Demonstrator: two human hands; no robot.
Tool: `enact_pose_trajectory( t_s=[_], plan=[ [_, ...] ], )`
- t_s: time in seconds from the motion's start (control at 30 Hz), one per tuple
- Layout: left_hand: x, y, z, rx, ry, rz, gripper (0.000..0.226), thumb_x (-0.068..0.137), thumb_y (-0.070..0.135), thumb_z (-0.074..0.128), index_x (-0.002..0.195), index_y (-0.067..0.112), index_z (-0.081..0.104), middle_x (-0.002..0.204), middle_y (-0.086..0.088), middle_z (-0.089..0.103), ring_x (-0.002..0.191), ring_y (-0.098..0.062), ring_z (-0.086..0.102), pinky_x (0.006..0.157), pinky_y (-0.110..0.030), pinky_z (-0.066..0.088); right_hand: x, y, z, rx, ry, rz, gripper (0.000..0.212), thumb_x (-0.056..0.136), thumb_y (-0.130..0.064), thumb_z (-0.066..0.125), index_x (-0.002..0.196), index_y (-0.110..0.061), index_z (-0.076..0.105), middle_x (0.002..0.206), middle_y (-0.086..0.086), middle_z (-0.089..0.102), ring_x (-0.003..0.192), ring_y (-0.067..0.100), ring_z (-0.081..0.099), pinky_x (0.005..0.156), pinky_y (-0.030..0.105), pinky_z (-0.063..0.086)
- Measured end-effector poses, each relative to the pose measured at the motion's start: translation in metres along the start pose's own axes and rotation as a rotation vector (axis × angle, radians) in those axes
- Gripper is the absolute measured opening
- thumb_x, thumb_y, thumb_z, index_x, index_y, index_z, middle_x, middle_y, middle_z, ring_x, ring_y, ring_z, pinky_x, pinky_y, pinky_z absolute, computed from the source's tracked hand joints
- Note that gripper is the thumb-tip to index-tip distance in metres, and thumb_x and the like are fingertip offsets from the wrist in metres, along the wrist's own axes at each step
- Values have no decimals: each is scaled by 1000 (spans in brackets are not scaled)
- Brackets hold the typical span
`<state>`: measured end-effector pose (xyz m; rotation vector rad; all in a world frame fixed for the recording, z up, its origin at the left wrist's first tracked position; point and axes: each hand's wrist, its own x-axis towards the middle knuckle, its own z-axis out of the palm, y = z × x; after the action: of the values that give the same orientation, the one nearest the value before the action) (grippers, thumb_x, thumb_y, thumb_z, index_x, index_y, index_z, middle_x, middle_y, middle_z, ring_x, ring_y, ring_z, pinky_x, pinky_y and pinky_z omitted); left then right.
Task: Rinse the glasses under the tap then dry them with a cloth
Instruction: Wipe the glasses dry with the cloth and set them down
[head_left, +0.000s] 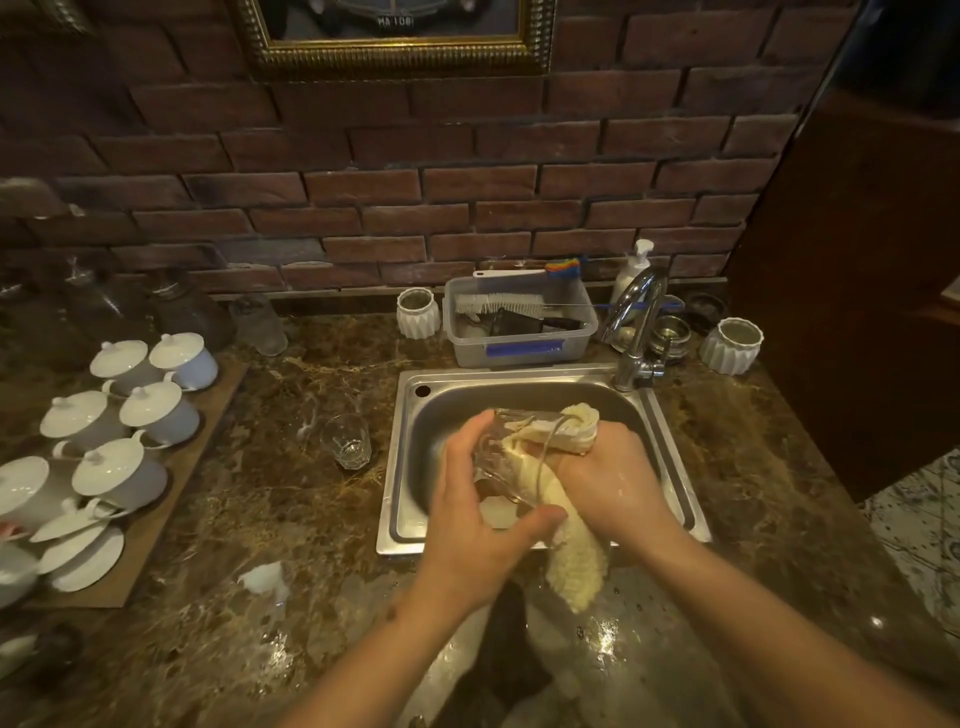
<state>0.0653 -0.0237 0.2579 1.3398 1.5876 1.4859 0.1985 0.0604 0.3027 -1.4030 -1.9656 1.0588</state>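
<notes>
**Glass on its side over the sink, cloth stuffed inside**

The glass (511, 457) is held above the steel sink (410, 467), and everything here is placed from that sink. It sits in a dark, brown-veined marble counter (260, 493), wet and shining on the near side. Behind the sink runs a red brick wall (415, 197) with a gilt picture frame (395, 57) cut off at the top edge. The chrome tap (636, 322) rises at the sink's back right corner, a clear plastic tub (519, 332) of brushes just behind the rim, a white ribbed pot (418, 313) left of that tub and another (731, 345) right of the tap. A second glass (346, 440) stands upright just left of the sink. Well left, white lidded cups (156, 410) crowd a wooden board (171, 499).

The far left corner is dim: some glass jars there, hard to make out. The glass's far wall is lost behind cloth and fingers.

The glass lies tipped over, long axis running left to right, mouth toward the right. The left hand (467, 525) wraps its base, fingers and thumb curled round it. The right hand (613, 483) clutches the cream cloth (571, 566), pushing it into the mouth; a tail hangs past the sink's near rim.
</notes>
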Motion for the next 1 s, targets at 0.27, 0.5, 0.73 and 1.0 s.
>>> enact_pose_trajectory(
  t_s=[0.27, 0.5, 0.73, 1.0],
  plan=[
    [14, -1, -7, 76, -19, -76, 56, 82, 19, 46, 138, 25, 48, 133, 5, 59, 130, -16, 54, 110, -45, 45, -6, -10, 18, -229, -25, -48, 19, 90, -44, 63, 98, -31, 75, 86, -13, 74, 82, 8, 67, 73, 32, 55],
    [21, 26, -16, 517, -412, -240, 16, 93, 34, 43, 109, 31, 44, 99, 5, 59, 90, -21, 59, 81, -49, 51, 4, -14, 9, -729, -56, -369, 14, 87, -27, 63, 86, -25, 49, 79, -3, 60, 72, 21, 54, 60, 29, 35],
    [8, 17, 6, 216, -75, -321, 68, 87, 44, 70, 141, 37, 30, 125, 21, 54, 114, 4, 56, 94, -22, 47, -4, 16, 19, -158, 113, -107, 14, 85, -15, 69, 82, -29, 68, 73, -12, 70, 66, 7, 59, 55, 14, 39],
    [-6, -4, -1, 365, -81, -325, 58, 92, 15, 52, 147, 23, 37, 131, 6, 50, 119, -10, 53, 96, -18, 36, -30, 32, 60, 260, -129, 256, 14, 98, -27, 64, 95, -29, 78, 86, -10, 78, 81, 0, 71, 75, 24, 58]
  ],
)
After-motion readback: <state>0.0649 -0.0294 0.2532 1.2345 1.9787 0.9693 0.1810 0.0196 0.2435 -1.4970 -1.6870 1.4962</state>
